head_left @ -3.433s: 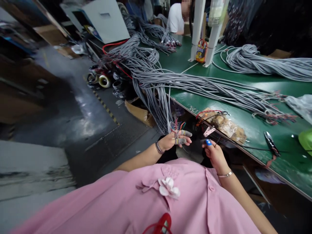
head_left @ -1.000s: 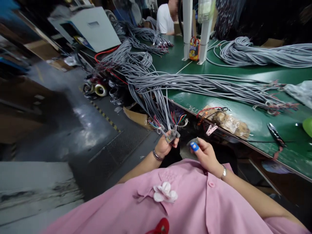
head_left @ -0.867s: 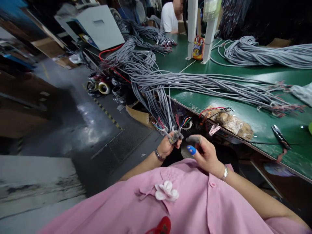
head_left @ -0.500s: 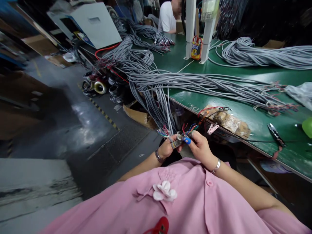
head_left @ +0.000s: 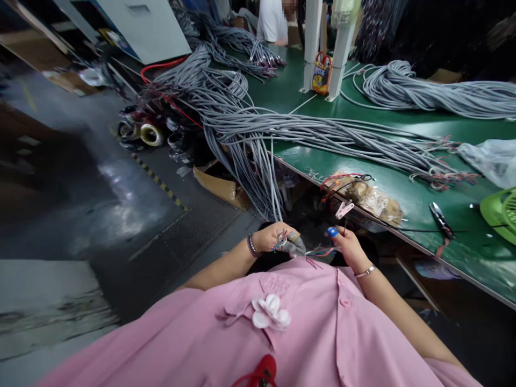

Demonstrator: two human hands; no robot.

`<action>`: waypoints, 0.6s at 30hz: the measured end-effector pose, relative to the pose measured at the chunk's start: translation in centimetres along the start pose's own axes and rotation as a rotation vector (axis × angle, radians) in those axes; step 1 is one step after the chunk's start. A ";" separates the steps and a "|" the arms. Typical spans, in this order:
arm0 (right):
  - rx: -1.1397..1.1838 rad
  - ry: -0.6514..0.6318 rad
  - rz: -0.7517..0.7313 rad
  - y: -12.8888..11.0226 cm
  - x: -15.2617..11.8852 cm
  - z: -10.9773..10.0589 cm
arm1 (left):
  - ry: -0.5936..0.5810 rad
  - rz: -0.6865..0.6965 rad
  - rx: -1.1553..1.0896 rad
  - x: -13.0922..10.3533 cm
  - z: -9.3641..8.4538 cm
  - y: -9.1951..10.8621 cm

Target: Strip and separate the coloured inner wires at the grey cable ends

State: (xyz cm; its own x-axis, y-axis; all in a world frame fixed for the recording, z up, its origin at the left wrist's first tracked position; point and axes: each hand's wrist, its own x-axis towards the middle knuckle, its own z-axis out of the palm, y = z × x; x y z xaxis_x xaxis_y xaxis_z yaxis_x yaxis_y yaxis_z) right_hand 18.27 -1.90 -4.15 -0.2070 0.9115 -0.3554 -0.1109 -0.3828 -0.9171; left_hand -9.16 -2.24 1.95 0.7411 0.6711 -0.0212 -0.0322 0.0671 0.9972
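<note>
My left hand (head_left: 276, 238) is closed around a grey cable, its fingers wearing grey covers. Thin coloured wires (head_left: 318, 251) fan out between my two hands, and a second tuft of wire ends (head_left: 282, 241) pokes up at my left palm. My right hand (head_left: 351, 250), with a blue wrap (head_left: 332, 231) on the thumb, is closed at the far end of the coloured wires. Whether a small tool is also in those right fingers is hidden. Grey cables (head_left: 262, 183) hang off the table edge just beyond my left hand.
A long bundle of grey cables (head_left: 322, 129) lies across the green table (head_left: 298, 156). Near its edge are a taped brown block (head_left: 379, 201), a pink clip (head_left: 344, 209), cutters (head_left: 441, 220) and a green basket (head_left: 500, 215). A person in white (head_left: 272, 21) is at the back.
My hands were together at the cable end; now they are apart, the right one drawn to the right with coloured wires stretched between them. The view has shifted slightly.
</note>
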 end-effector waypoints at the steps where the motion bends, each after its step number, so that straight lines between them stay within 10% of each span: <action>1: 0.053 0.102 0.027 0.3 0.2 -0.8 | 0.031 0.040 0.026 0.3 0.2 0.2; 7: 0.230 0.088 0.024 -1.3 0.4 -2.6 | 0.354 0.314 0.265 3.0 0.9 0.4; 18: 0.409 -0.064 -0.001 -6.0 1.6 0.1 | 0.609 0.560 0.671 7.0 2.1 -2.1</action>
State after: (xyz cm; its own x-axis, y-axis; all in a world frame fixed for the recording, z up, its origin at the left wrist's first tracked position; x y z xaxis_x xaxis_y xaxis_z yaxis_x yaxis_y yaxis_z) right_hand 18.52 1.80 0.83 -0.2658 0.9054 -0.3311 -0.4851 -0.4224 -0.7657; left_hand -2.51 0.74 -0.10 0.2686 0.7492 0.6054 0.2492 -0.6612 0.7076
